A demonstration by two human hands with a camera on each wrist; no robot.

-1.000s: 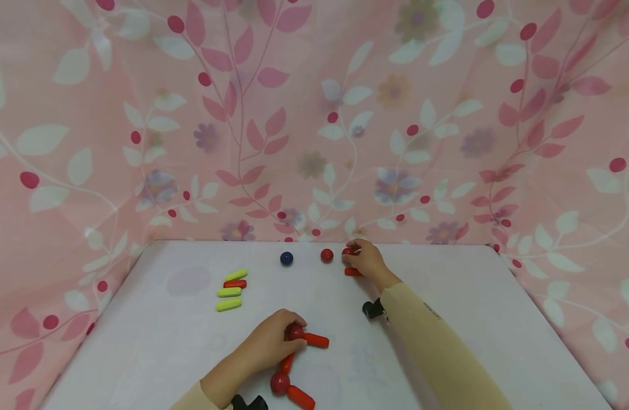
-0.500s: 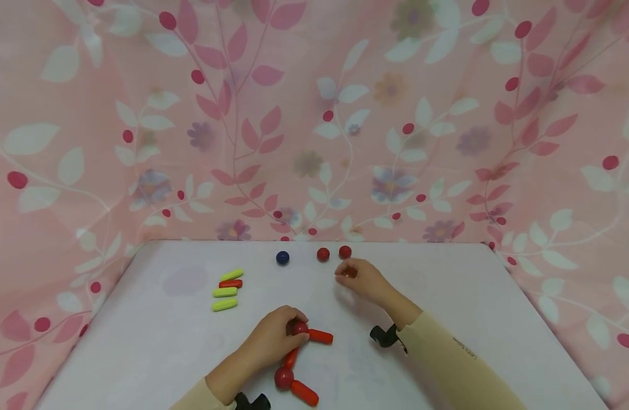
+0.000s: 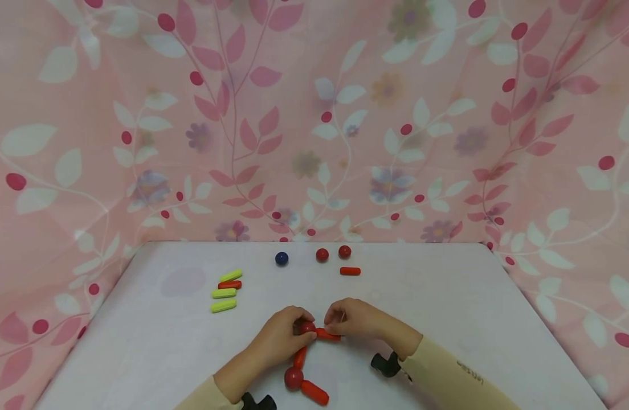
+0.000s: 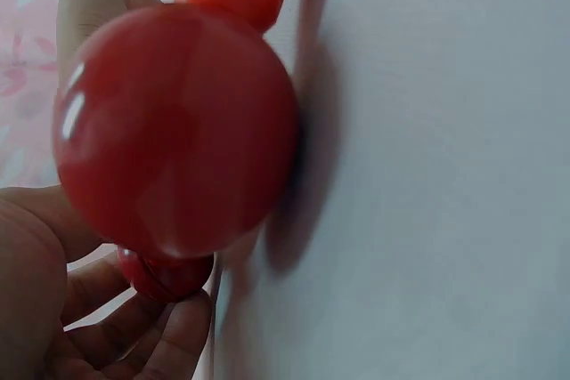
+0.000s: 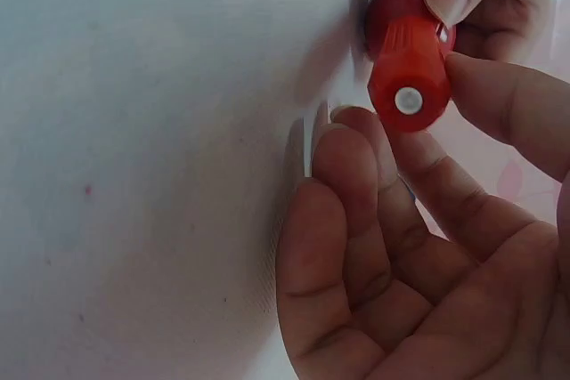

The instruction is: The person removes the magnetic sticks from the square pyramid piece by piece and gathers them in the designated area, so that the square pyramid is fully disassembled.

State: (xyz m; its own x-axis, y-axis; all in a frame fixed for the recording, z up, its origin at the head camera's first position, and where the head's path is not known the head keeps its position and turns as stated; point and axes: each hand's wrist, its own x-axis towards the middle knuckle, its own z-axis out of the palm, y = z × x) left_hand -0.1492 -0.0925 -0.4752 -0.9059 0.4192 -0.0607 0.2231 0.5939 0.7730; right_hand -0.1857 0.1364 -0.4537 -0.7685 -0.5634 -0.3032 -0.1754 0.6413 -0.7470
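My left hand (image 3: 276, 339) pinches a red ball (image 3: 306, 328) between thumb and fingers, low over the white table. From that ball a red stick (image 3: 330, 335) points right; my right hand (image 3: 366, 323) holds it between thumb and forefinger. Its round white end (image 5: 409, 101) faces the right wrist camera, while the other fingers stay relaxed beside the table. A second red stick (image 3: 299, 357) runs from the held ball to a nearer red ball (image 3: 293, 378), which looms large in the left wrist view. Off this nearer ball goes a third stick (image 3: 314, 393).
At the back lie a dark blue ball (image 3: 281, 258), two red balls (image 3: 322, 254) and a single red stick (image 3: 350, 271). Back left, yellow-green sticks (image 3: 224, 293) lie in a row with one red stick (image 3: 229, 285). A pink floral cloth (image 3: 314, 142) hangs behind the table.
My right hand has come from the back red ball, past the single red stick, to the stick by my left hand. Ball and single stick stay behind. My left hand keeps its ball.
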